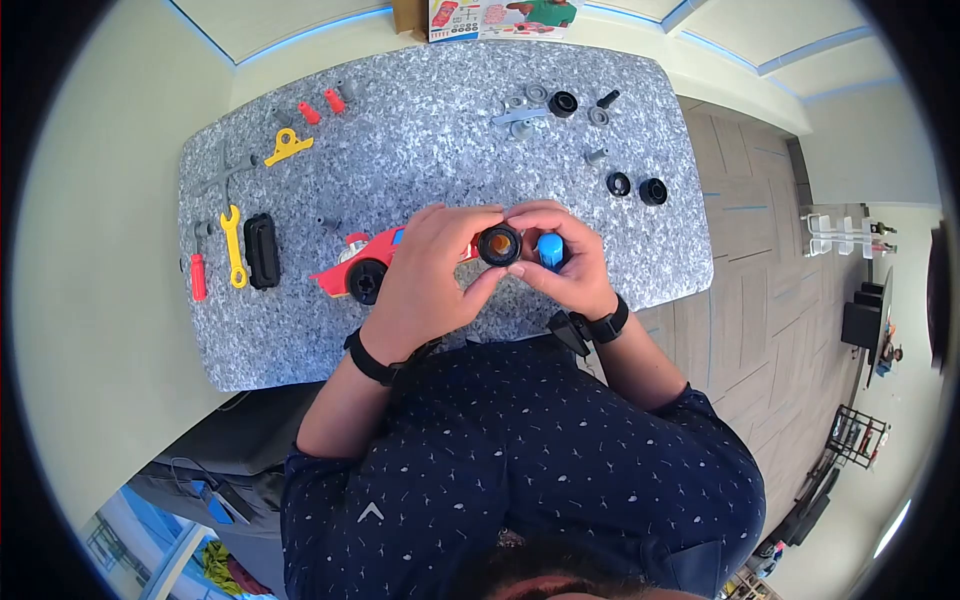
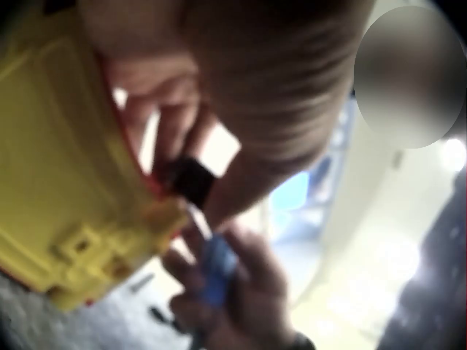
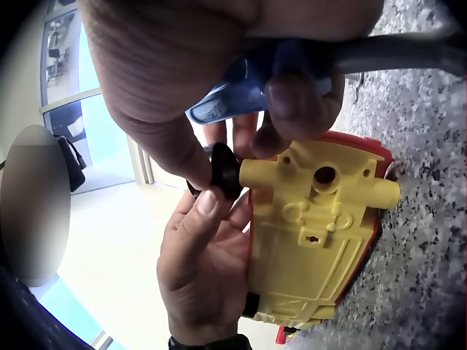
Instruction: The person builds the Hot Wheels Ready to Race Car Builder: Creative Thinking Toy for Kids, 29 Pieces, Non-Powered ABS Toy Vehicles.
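At the left of the speckled table [image 1: 400,110], a red screwdriver [image 1: 198,277] lies beside a yellow wrench [image 1: 233,245] and a black case-like piece [image 1: 262,250], with a grey cross-shaped piece [image 1: 222,182] above them. Next come a yellow clip-shaped piece [image 1: 289,147] and, higher up, two red pegs [image 1: 321,107]. The red toy car [image 1: 342,279], with one black wheel [image 1: 367,282] showing on it, is at the near side of the table, partly hidden behind the left hand [image 1: 425,270]. The right wrist view shows its yellow underside [image 3: 314,240] facing that camera, tilted up on edge. The left hand's fingers are bent, thumb and fingers pinching a black ring [image 1: 500,245] at the end of a yellow stub on the car; whether the ring is seated on it cannot be told. The right hand [image 1: 580,265] touches the same ring from the other side, its curled fingers also gripping a blue-handled tool [image 1: 551,250] with a grey shaft. Farther right are grey rings, a grey peg [image 1: 597,157], a black peg [image 1: 608,99] and three loose black wheels [image 1: 653,191].
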Tool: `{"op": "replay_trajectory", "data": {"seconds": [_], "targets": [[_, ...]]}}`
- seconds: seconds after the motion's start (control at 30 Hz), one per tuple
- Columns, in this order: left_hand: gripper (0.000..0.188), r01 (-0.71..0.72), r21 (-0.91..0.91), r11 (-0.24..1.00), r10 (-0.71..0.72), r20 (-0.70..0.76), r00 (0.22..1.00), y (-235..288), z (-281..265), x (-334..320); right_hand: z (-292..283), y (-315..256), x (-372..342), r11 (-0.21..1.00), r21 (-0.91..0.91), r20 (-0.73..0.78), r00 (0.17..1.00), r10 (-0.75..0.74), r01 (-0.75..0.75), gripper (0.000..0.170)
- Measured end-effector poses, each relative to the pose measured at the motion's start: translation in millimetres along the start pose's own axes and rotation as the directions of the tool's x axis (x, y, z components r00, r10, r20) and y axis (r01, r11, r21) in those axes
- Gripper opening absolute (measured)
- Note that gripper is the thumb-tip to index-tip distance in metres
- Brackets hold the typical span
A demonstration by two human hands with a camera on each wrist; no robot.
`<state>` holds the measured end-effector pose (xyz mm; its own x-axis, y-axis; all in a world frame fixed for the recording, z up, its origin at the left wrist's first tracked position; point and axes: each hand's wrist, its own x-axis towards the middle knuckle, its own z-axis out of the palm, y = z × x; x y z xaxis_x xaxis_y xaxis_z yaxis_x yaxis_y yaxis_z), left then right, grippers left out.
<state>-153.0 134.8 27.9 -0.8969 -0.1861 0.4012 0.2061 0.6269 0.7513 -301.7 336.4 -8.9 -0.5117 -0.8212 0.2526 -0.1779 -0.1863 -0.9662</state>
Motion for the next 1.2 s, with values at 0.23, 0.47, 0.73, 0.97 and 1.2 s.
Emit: {"op": "replay_trajectory", "data": {"seconds": [0.23,0.47,0.73,0.97,1.2], "targets": [[0.057,0.009,0.106,0.994,-0.013,0.037,0.999,2.8,1.5,2.2,-49.5,-7.9,-5.1,0.894,-0.448,-0.189,0.978,-0.083,-0.01,0.037],[0.058,-0.014,0.124,0.992,0.011,0.024,1.0,1.8,3.3,0.8,-111.4,-18.5,6.7,0.649,-0.663,-0.512,0.858,-0.028,-0.374,0.036],[0.061,0.003,0.133,0.991,-0.007,0.028,1.0,3.4,2.7,-0.7,-165.9,-6.4,86.2,0.312,-0.895,-0.317,0.947,0.06,-0.32,0.03],[0.064,-0.003,0.138,0.99,0.001,0.012,1.0,0.1,5.2,-2.6,-184.6,37.0,115.8,0.161,-0.957,-0.183,0.935,0.303,-0.24,0.037],[0.063,-0.002,0.138,0.99,0.001,0.007,1.0,-0.8,6.5,-1.2,-190.0,45.0,111.8,0.123,-0.971,-0.156,0.936,0.314,-0.204,0.024]]}}
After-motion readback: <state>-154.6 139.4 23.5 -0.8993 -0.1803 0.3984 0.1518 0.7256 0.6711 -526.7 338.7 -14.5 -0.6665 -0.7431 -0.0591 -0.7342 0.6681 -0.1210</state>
